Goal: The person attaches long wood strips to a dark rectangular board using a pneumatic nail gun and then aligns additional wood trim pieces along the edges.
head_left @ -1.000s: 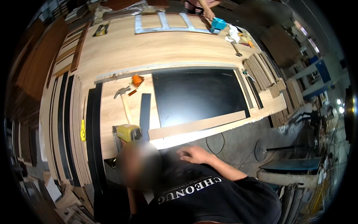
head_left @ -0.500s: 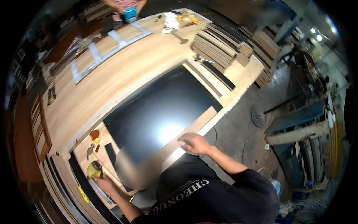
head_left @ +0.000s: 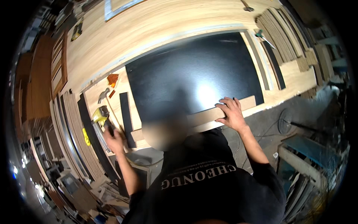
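Note:
A large black panel [head_left: 175, 71] lies on the wooden bench in front of me. Along its near edge runs a pale wooden strip [head_left: 203, 117]; a blurred round shape covers part of its left half. My right hand [head_left: 233, 115] clasps this strip towards its right end, fingers over the far edge and thumb on the near side. At the left, my left hand [head_left: 115, 139] is closed around the dark handle of a yellow and black nail gun [head_left: 100, 114]. The tool rests beside a claw hammer [head_left: 104, 96] and a short dark strip [head_left: 126, 114].
Long boards [head_left: 71, 123] line the bench's left side, with a yellow tool [head_left: 86, 137] on them. Stacked boards [head_left: 276, 35] and a green-handled tool [head_left: 262, 36] are at the right. An orange-brown piece [head_left: 112, 80] lies beyond the hammer. A stand [head_left: 285, 121] occupies the floor at right.
The whole view has turned and shifted. My right hand's fingers now reach over the wooden strip's far edge, closer to its right end. My left hand stays at the nail gun.

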Demonstrator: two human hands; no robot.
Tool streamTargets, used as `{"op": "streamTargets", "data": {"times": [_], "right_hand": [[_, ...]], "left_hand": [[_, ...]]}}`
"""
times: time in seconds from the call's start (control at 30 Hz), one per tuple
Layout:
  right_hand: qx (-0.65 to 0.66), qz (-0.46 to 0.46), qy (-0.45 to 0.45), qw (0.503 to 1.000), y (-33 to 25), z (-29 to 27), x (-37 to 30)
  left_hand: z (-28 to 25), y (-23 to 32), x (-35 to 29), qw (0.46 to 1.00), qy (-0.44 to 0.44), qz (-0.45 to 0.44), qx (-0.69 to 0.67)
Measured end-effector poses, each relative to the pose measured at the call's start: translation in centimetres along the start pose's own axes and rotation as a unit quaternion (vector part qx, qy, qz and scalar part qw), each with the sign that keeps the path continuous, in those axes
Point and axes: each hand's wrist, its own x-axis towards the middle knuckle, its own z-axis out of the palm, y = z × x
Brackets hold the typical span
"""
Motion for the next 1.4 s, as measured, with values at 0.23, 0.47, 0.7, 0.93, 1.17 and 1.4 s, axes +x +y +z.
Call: {"op": "streamTargets", "data": {"times": [0.23,0.47,0.7,0.93,1.17,1.4], "right_hand": [[-0.016,-0.047,-0.020,0.999,1.5,-1.5,1.9],[-0.015,-0.101,-0.052,0.993,1.5,-3.1,4.4],[-0.021,-0.123,-0.066,0.990,1.5,-4.6,5.4],[0.094,-0.163,-0.002,0.982,-2.7,-5.0,5.3],[0.281,-0.001,-0.209,0.937,-6.9,-1.1,0.7],[0.565,0.246,-0.266,0.742,-12.7,4.1,-5.1]], "left_hand": [[-0.2,7.6,-6.7,0.973,-0.222,0.067,-0.003],[1.5,6.3,-5.8,0.980,-0.164,0.034,-0.106],[-0.8,5.1,-5.1,0.902,-0.211,-0.110,-0.360],[-5.6,5.7,-3.5,0.502,-0.114,-0.146,-0.845],[-10.2,9.8,1.3,0.595,-0.051,-0.080,-0.798],[-11.8,11.6,2.0,0.630,0.009,0.004,-0.776]]}}
